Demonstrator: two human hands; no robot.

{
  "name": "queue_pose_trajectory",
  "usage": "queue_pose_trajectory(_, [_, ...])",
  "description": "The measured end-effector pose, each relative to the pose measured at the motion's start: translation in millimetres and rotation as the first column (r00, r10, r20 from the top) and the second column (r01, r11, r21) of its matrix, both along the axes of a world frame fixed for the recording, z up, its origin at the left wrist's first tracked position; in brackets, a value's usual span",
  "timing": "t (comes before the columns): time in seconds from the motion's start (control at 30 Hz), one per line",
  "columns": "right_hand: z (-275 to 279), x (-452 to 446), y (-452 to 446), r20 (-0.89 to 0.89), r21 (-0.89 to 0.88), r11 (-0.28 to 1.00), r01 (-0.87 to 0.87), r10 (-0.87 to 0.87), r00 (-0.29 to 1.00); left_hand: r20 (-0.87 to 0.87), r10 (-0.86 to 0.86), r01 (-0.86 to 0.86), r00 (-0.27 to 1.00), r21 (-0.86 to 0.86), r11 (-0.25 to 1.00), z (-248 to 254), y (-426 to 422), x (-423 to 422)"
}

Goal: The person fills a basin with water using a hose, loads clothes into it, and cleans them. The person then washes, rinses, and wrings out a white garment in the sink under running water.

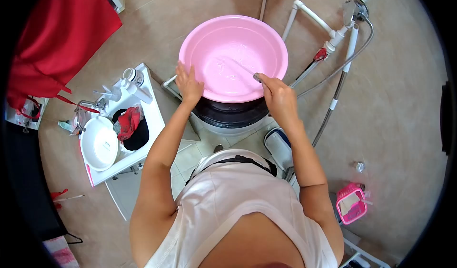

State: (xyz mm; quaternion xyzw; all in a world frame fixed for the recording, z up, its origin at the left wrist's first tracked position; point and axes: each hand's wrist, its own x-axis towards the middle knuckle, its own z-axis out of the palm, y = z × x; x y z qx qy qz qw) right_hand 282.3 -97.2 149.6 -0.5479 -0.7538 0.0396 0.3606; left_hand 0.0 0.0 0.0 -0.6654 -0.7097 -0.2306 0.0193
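Note:
A large pink basin (233, 25) rests on a black, round-topped base (231, 113) in front of me. My left hand (189, 84) is closed over the basin's near left rim, with fingertips at the edge. Above the near right rim, my right hand (280, 96) is closed around what looks like the metal end of a shower hose (257, 77). A thin whitish streak, apparently water, runs from it toward the middle of the basin. Shallow ripples show on the basin's floor. Most of the held end is hidden by my fingers.
To my left, a white sink counter (154, 108) carries a white bowl (97, 146), cups and a red-and-grey cloth (128, 123). Wall pipes (314, 18) and a grey hose (328, 77) run at right. A pink basket (352, 203) sits lower right; red fabric (62, 34) hangs upper left.

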Motion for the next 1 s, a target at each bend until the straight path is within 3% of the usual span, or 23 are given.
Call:
queue_pose_trajectory(0.07, [10.2,10.4,-4.9,-0.044,0.013,0.999,-0.051,0.052,0.998,-0.082,-0.091,0.086,0.993,-0.057,0.995,0.5,8.4,18.7])
queue_pose_trajectory(0.17, [24.4,-22.1,-8.6,-0.048,-0.004,0.994,-0.113,0.112,0.993,0.165,-0.354,0.39,0.92,-0.43,0.814,-5.0,51.2,2.2])
queue_pose_trajectory(0.27, [32.1,-37.0,-18.9,0.018,-0.046,0.996,-0.078,0.078,0.997,-0.21,-0.434,0.16,0.876,-0.722,0.673,18.6,62.4,16.4])
queue_pose_trajectory(0.37, [33.7,-37.3,-27.6,0.067,-0.082,0.995,-0.059,0.064,0.996,-0.645,-0.408,0.042,0.646,-0.503,0.863,-40.7,96.4,-4.4])
queue_pose_trajectory(0.47, [31.2,-32.2,-33.6,0.043,-0.118,0.987,-0.109,0.115,0.992,-0.352,-0.473,0.058,0.808,-0.752,0.657,-14.9,101.8,11.3])
queue_pose_trajectory(0.53, [29.4,-33.5,-34.7,0.011,-0.085,0.993,-0.079,0.08,0.997,0.01,-0.564,0.45,0.825,-0.615,0.647,-43.6,112.8,11.6])
queue_pose_trajectory(0.6, [26.6,-35.6,-34.7,-0.005,-0.061,0.997,-0.042,0.042,0.999,0.236,-0.551,0.58,0.8,-0.536,0.613,-59.9,120.5,18.4])
queue_pose_trajectory(0.63, [24.8,-36.3,-33.5,-0.005,-0.053,0.998,-0.022,0.021,1.0,0.283,-0.485,0.549,0.828,-0.585,0.597,-42.6,114.5,32.9])
queue_pose_trajectory(0.67, [23.4,-36.6,-32.3,-0.005,-0.044,0.999,0.0,0.0,1.0,0.323,-0.414,0.519,0.851,-0.632,0.575,-30.1,111.2,42.8])
queue_pose_trajectory(0.77, [19.6,-36.8,-30.9,0.055,-0.04,0.998,0.05,-0.048,0.997,0.218,-0.334,0.399,0.917,-0.528,0.75,-94.8,145.1,49.9])
queue_pose_trajectory(0.87, [15.8,-36.8,-31.1,0.061,-0.041,0.997,0.065,-0.063,0.996,0.197,-0.271,0.328,0.942,-0.374,0.868,-86.2,141.6,50.5])
queue_pose_trajectory(1.0, [13.8,-26.5,-22.3,0.051,0.064,0.985,0.162,-0.165,0.985,0.132,-0.232,0.267,0.964,-0.427,0.864,-21.0,117.2,51.2])
